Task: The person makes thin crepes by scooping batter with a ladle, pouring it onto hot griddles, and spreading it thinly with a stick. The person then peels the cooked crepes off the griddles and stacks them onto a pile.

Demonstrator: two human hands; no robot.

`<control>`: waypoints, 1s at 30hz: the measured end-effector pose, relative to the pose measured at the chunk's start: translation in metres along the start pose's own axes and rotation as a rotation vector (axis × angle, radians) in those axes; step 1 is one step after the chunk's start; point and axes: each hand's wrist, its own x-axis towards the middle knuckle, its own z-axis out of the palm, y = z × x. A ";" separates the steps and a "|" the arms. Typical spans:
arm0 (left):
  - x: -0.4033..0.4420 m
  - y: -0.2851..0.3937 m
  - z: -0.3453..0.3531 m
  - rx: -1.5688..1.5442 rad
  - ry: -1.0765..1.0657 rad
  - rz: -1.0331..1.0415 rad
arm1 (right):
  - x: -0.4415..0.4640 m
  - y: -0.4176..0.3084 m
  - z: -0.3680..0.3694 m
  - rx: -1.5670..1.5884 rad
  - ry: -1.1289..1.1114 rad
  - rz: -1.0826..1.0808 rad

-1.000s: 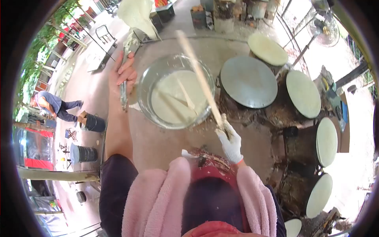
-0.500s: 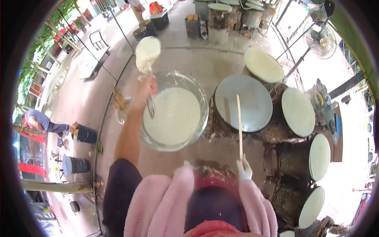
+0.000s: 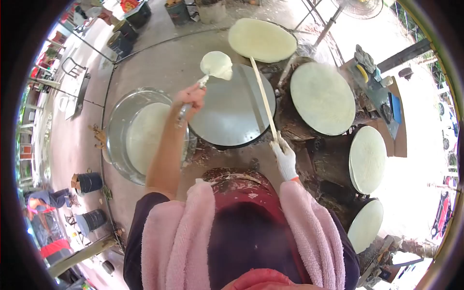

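My left hand, bare, grips the handle of a ladle heaped with pale batter. The ladle's bowl is over the far left edge of a round, bare grey griddle. Below and left of that forearm stands a wide metal basin of creamy white batter. In a white glove, my right hand is closed around the lower end of a long, flat wooden stick. It slants over the griddle's right side, its tip by the near edge of a large pale round sheet.
Other round griddles with pale sheets curve along the right. A fan stands at the far right. A cardboard box is beyond the griddles. At left are dark drums, a flat cart and a bent-over person.
My view has swung right. The loaded ladle has gone from beyond the basin to over the griddle. The stick now leans left, its tip farther out.
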 end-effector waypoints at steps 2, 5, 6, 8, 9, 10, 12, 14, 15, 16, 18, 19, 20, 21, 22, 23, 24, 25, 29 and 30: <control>0.039 -0.044 0.006 0.297 0.154 0.075 | 0.035 0.025 -0.006 -0.223 0.031 -0.196; 0.078 -0.101 0.006 0.758 0.496 0.207 | 0.048 -0.046 0.002 -0.705 -0.059 0.009; 0.091 -0.114 -0.010 0.888 0.605 0.242 | 0.059 -0.023 0.008 -0.864 -0.070 -0.026; 0.097 -0.122 -0.022 1.236 0.773 0.368 | 0.066 -0.010 0.016 -1.022 -0.111 0.069; 0.088 -0.122 -0.025 1.451 0.830 0.456 | 0.063 -0.013 0.018 -0.994 -0.092 0.083; 0.081 -0.118 -0.029 1.665 0.878 0.559 | 0.069 0.010 0.021 -0.724 -0.015 0.016; 0.053 -0.104 -0.047 1.733 0.874 0.630 | 0.069 0.052 0.029 -0.264 0.046 0.028; 0.027 -0.092 -0.063 1.715 0.879 0.779 | 0.059 -0.005 0.045 0.045 -0.044 0.317; 0.015 -0.086 -0.064 1.669 0.882 0.892 | 0.061 -0.013 0.055 0.003 -0.062 0.362; 0.004 -0.078 -0.067 1.616 0.886 1.006 | 0.063 -0.021 0.065 -0.039 -0.082 0.406; -0.021 -0.059 -0.076 1.557 0.827 0.987 | 0.070 -0.014 0.074 -0.202 -0.082 0.299; -0.034 -0.052 -0.076 1.531 0.797 0.971 | 0.068 -0.019 0.072 -0.325 -0.060 0.155; -0.047 -0.046 -0.073 1.586 0.794 0.970 | 0.064 -0.029 0.056 -0.566 -0.039 0.096; -0.054 -0.042 -0.073 1.581 0.765 0.975 | 0.070 -0.009 0.045 -0.477 0.030 0.042; -0.059 -0.039 -0.075 1.573 0.740 0.983 | 0.075 0.010 0.035 -0.390 0.094 -0.019; -0.065 -0.037 -0.078 1.571 0.717 0.980 | 0.079 0.030 0.034 -0.173 0.148 -0.006; -0.070 -0.035 -0.079 1.570 0.696 0.871 | 0.071 0.003 0.053 0.097 0.056 0.226; -0.071 -0.033 -0.078 1.566 0.671 0.767 | 0.064 -0.044 0.071 -0.100 -0.097 0.350; -0.082 -0.027 -0.077 1.517 0.568 0.536 | 0.067 -0.045 0.095 -0.159 -0.157 0.462; -0.086 -0.025 -0.070 1.503 0.602 0.548 | 0.071 -0.024 0.074 -0.190 -0.154 0.256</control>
